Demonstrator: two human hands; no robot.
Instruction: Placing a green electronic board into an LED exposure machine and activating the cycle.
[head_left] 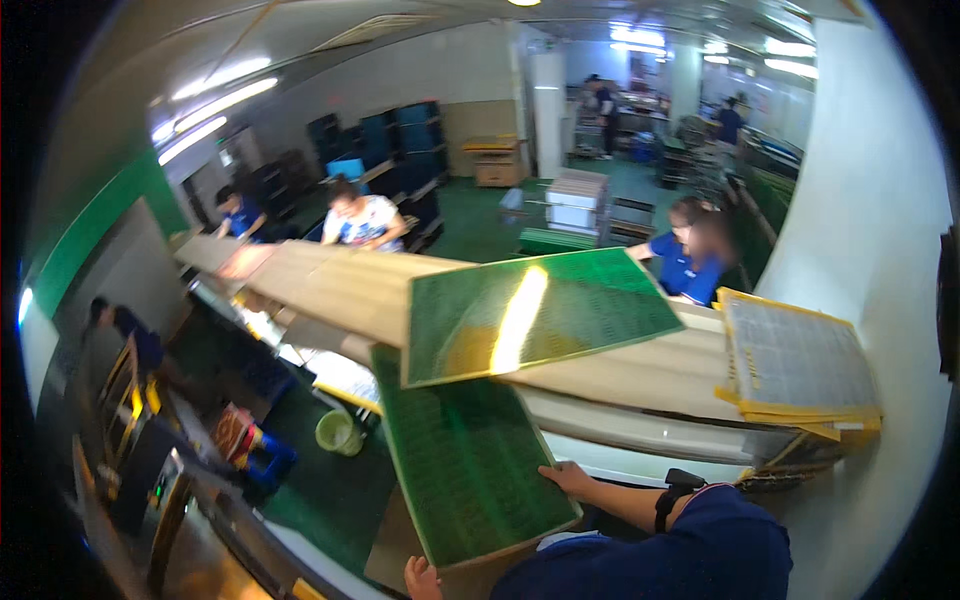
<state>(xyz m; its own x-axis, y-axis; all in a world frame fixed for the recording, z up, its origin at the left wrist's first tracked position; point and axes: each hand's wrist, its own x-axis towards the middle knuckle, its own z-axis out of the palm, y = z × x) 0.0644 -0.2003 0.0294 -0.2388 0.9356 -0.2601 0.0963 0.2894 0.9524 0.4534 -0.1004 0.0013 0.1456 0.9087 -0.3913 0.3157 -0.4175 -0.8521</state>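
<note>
A large green panel with faint printed rows slants from the worktable's edge down toward my body. My right hand grips its right edge, thumb over the top face. At its lower left corner is my left hand, fingers curled by the edge; the rest of that hand is cut off by the picture's lower rim. A second green sheet with a yellowish border lies on the table just beyond, reflecting a bright strip of light and overlapping the far end of the panel I hold.
The long brown-topped worktable runs away to the left. Yellow-edged framed sheets are stacked at its right end, near a white wall. Co-workers stand along the far side. A pale green bucket and blue crate sit on the floor.
</note>
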